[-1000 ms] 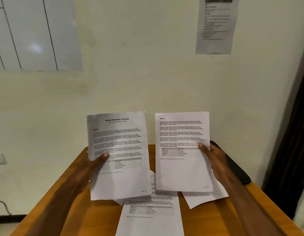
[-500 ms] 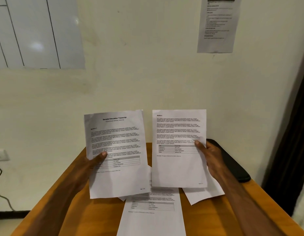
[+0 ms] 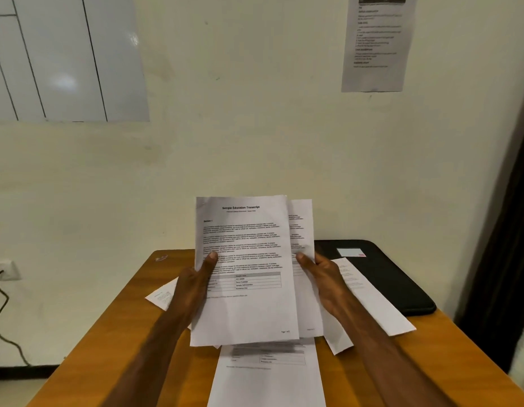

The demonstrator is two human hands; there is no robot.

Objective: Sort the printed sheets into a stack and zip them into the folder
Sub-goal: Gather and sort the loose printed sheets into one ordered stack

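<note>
With the title sheet [image 3: 243,268] in front and the second sheet [image 3: 303,259] tucked behind it but offset to the right, the step in hand looks like merging the two into one stack. Left hand [image 3: 193,284] pinches the title sheet's left edge, thumb on the printed face. Right hand [image 3: 321,277] pinches the second sheet's right edge, thumb on top.

To do it well, in my view: slide the back sheet left until edges match, then tap the bottom edge on the bench [image 3: 131,327] to square it. Keep grip light; the paper is thin and creases easily. Check the page order before adding more.

Still loose on the bench: one sheet [image 3: 269,377] lying directly below the held pair, another [image 3: 369,298] at right, and a corner of one [image 3: 162,296] at left. The black zip folder [image 3: 396,277] lies flat at the far right corner, partly under the right sheet; can't tell if the zip is open.

Room: cream wall, whiteboard [image 3: 64,57] upper left, printed notice [image 3: 376,42] upper right, wall socket with cable [image 3: 2,292] at left.
</note>
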